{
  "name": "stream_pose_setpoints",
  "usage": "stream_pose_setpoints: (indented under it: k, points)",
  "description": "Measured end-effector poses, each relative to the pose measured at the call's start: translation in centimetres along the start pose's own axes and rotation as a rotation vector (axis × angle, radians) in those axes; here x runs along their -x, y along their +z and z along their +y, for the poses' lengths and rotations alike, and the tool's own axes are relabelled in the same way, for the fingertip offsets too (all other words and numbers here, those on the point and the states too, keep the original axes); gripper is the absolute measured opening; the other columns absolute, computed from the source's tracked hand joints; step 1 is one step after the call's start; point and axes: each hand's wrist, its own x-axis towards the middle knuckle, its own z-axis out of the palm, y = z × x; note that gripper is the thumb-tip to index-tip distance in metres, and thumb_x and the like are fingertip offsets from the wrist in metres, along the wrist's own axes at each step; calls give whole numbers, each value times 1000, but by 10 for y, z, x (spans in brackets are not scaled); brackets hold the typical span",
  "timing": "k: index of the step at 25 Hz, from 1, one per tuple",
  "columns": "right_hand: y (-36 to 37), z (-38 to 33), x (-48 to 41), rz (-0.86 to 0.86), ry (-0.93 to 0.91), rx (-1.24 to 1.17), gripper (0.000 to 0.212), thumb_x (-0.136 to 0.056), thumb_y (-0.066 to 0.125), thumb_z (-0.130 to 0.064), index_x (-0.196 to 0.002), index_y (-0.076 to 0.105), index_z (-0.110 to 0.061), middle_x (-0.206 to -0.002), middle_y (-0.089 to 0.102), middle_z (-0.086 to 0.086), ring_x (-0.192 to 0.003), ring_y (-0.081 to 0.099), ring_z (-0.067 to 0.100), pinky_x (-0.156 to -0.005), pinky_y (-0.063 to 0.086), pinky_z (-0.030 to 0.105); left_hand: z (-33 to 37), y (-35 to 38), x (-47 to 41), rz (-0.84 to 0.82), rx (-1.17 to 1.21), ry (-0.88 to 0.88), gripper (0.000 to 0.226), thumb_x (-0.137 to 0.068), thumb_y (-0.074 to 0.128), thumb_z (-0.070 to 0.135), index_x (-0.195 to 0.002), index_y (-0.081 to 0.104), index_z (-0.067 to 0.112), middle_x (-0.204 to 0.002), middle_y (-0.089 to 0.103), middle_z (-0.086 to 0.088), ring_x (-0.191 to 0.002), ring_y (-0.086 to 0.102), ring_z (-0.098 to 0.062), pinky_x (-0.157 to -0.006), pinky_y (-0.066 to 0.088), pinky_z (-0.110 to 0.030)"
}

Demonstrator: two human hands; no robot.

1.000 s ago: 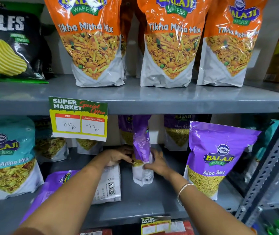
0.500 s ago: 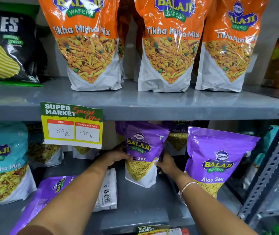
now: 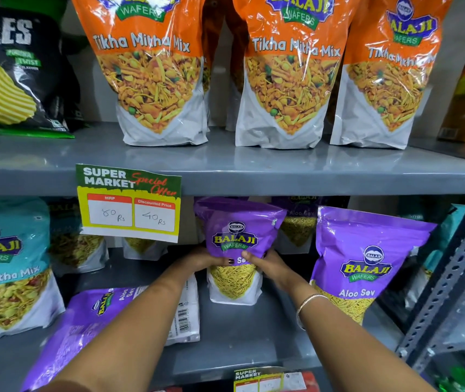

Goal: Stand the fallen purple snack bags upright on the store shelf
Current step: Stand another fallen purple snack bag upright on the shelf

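Note:
A purple Balaji Aloo Sev bag stands upright, front facing me, on the middle grey shelf. My left hand grips its left side and my right hand grips its right side, thumbs across the front. Another purple bag stands upright to the right. A third purple bag lies flat on the shelf at the lower left, partly under my left forearm. More purple bags stand behind in shadow.
Teal Mitha Mix bags stand at the left. Orange Tikha Mitha Mix bags fill the upper shelf, with a black chip bag at its left. A price tag hangs from the shelf edge. A perforated metal upright borders the right.
The held bag turned from edge-on to front-facing and now stands upright. Both hands slid from its sides round onto its front.

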Motion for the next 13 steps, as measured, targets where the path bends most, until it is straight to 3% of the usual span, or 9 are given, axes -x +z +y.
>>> stream_pose_setpoints:
  k: [1,2,4,6,9,13]
  points:
    - [1,1,0,14,2,7,62,-69,71,-29,-124,53,-11,-124,64,10,-110,63,21,-102,47,44,-3,-1,-2,9,4,-3,119,-29,89,48,-130,46,2,-125,54,-5,-111,53,-18,-88,48,-23]
    - [2,5,-1,26,4,-4,58,-69,72,-31,-123,54,-14,-125,64,10,-113,62,22,-106,43,46,-6,0,-3,11,-13,-28,110,-36,89,42,-130,47,1,-127,54,-6,-114,54,-22,-94,45,-27]
    - [3,5,1,27,15,-25,40,-74,71,-28,-112,59,-22,-126,63,10,-116,60,24,-108,41,47,-7,1,-5,60,-22,-53,70,-67,79,12,-129,48,1,-135,53,-16,-120,54,-28,-100,42,-31]
    - [6,4,5,47,32,-37,21,-81,67,-21,-101,61,-25,-126,63,12,-115,60,26,-108,41,47,-9,2,-4,73,-47,-44,59,-73,73,4,-127,51,2,-133,55,-17,-116,56,-26,-99,42,-30]
    - [9,3,18,70,23,-47,20,-84,63,-17,-102,59,-24,-127,61,13,-116,59,28,-107,42,47,-13,3,2,49,-68,6,61,-70,76,6,-126,53,4,-127,58,-8,-108,57,-18,-97,43,-28]
    - [11,-2,48,78,82,25,40,-84,63,-26,-121,50,-19,-127,60,6,-114,57,22,-102,44,39,-17,16,27,87,-111,15,82,-45,83,34,-121,59,15,-125,64,-8,-112,61,-19,-104,46,-38]
